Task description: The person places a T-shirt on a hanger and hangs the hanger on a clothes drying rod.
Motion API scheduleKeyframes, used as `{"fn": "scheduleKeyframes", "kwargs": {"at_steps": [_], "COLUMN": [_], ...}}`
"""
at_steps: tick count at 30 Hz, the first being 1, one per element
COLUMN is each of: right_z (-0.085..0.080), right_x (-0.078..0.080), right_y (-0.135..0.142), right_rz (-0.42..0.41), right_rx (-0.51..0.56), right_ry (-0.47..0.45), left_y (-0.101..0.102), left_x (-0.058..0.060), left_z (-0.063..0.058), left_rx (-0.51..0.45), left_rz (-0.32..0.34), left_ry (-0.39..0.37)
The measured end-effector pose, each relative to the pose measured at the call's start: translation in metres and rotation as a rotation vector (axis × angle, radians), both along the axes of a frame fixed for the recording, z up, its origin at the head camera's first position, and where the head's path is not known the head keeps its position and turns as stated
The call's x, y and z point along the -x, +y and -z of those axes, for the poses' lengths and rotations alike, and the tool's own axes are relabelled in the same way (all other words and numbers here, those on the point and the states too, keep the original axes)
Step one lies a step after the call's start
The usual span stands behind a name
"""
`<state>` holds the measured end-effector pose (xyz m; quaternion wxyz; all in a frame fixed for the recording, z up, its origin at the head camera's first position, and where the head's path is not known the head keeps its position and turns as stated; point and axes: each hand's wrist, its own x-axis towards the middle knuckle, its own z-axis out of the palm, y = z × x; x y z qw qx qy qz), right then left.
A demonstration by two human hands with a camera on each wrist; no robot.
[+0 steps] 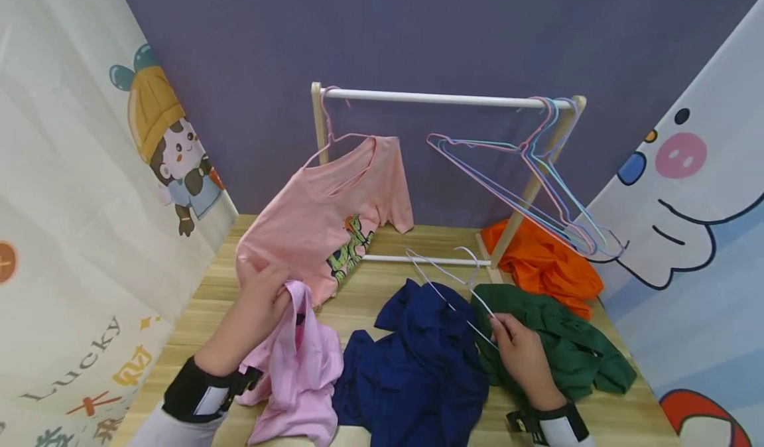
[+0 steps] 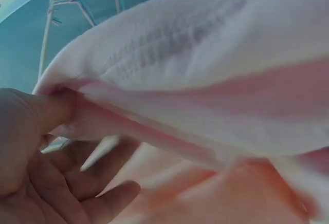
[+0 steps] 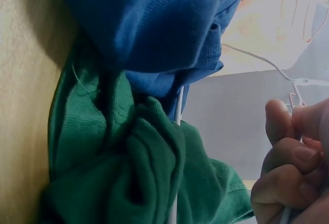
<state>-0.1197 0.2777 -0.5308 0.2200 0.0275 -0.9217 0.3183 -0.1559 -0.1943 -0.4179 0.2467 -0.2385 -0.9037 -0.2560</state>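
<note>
My left hand point(image 1: 265, 304) pinches the edge of a light pink garment point(image 1: 304, 361), lifting part of it off the table. In the left wrist view, the thumb goes under the fabric fold point(image 2: 169, 54) while the other fingers point(image 2: 110, 203) spread below. On the right, my right hand point(image 1: 522, 351) grips a pale lilac hanger point(image 1: 446, 301) by one end, its hook pointing up and away. The hanger is held above a crumpled navy garment point(image 1: 418, 367) and beside a dark green one point(image 1: 555, 341). Curled fingers around the hanger show in the right wrist view.
Behind stands a rack with a white rail point(image 1: 418, 95). A salmon-pink T-shirt point(image 1: 322, 215) hangs at its left, and several bare hangers point(image 1: 537, 148) at its right. An orange garment point(image 1: 537, 268) lies by the right post. Printed cloth walls point(image 1: 71, 168) flank the wooden table point(image 1: 203, 301).
</note>
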Motion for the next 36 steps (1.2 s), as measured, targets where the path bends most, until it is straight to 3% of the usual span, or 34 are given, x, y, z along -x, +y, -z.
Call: {"fn": "scheduleKeyframes", "kwargs": {"at_steps": [4,7,13,19,21,23,25,27,33,36], "right_z": [0.000,0.000,0.003,0.006,0.006,0.006,0.005,0.005,0.005,0.005], "right_x": [0.000,0.000,0.000,0.000,0.000,0.000,-0.001,-0.002,-0.005,-0.006], "right_y": [0.000,0.000,0.001,0.002,0.002,0.001,0.001,0.000,0.001,0.001], "right_rz": [0.011,0.008,-0.015,-0.022,-0.028,-0.038,-0.046,-0.048,-0.027,-0.028], "right_rx": [0.006,0.008,0.012,0.006,0.009,0.013,0.019,0.024,0.027,0.025], "right_ry": [-0.018,-0.023,-0.031,-0.037,-0.028,-0.017,-0.009,-0.007,0.005,0.034], "left_y": [0.013,0.025,0.054,0.083,0.091,0.096,0.099,0.101,0.102,0.101], "left_x": [0.002,0.007,0.018,0.031,0.034,0.039,0.046,0.054,0.073,0.072], "left_z": [-0.019,-0.035,-0.083,-0.137,-0.149,-0.154,-0.148,-0.130,-0.037,-0.006], "left_rx": [-0.060,-0.125,-0.316,-0.467,-0.503,-0.494,-0.464,-0.440,-0.390,-0.397], "left_rz": [-0.067,-0.085,0.008,0.049,0.068,0.083,0.107,0.123,0.081,0.048], "left_ry": [-0.149,-0.203,-0.271,-0.229,-0.217,-0.218,-0.232,-0.289,-0.433,-0.447]}}
